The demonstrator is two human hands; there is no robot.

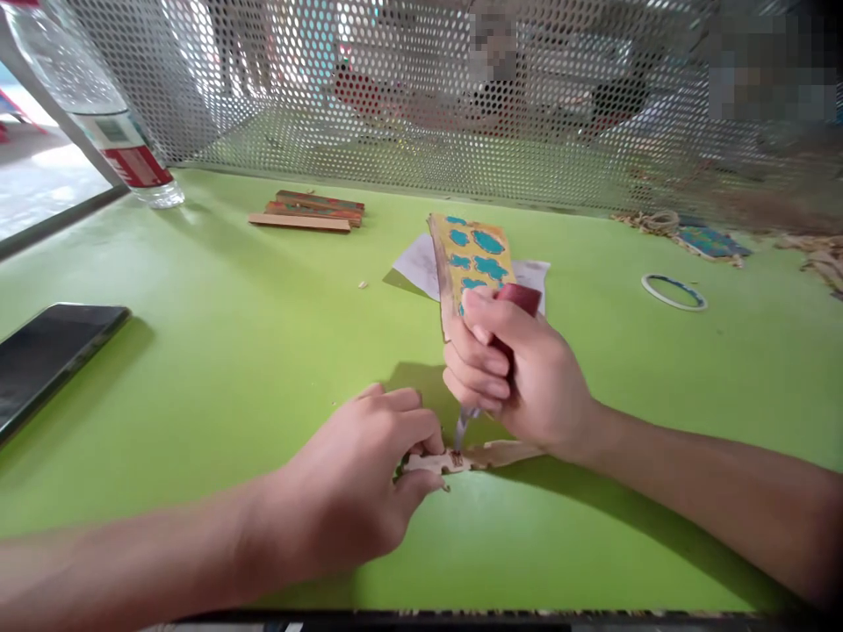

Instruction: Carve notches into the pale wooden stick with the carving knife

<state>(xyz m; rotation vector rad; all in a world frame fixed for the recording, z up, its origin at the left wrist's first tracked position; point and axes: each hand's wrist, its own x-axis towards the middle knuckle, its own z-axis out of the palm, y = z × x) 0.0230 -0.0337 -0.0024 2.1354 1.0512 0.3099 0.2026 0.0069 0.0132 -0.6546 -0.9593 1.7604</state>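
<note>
My left hand (369,478) is closed, pinching a small thin wooden cut-out piece (491,455) flat on the green table (230,351). My right hand (517,373) is wrapped in a fist round a tool with a dark red handle (520,298), its metal tip (459,432) pointing down onto the wooden piece. Just behind my right hand stands a yellow wooden panel painted with blue shapes (475,256), tilted upright over white paper (421,263).
A black phone (46,355) lies at the left edge. A clear water bottle (98,105) stands at the back left, beside several stacked wooden strips (306,212). A white ring (673,291) and wood scraps (711,239) lie at the right. A perforated metal screen (421,96) closes the back.
</note>
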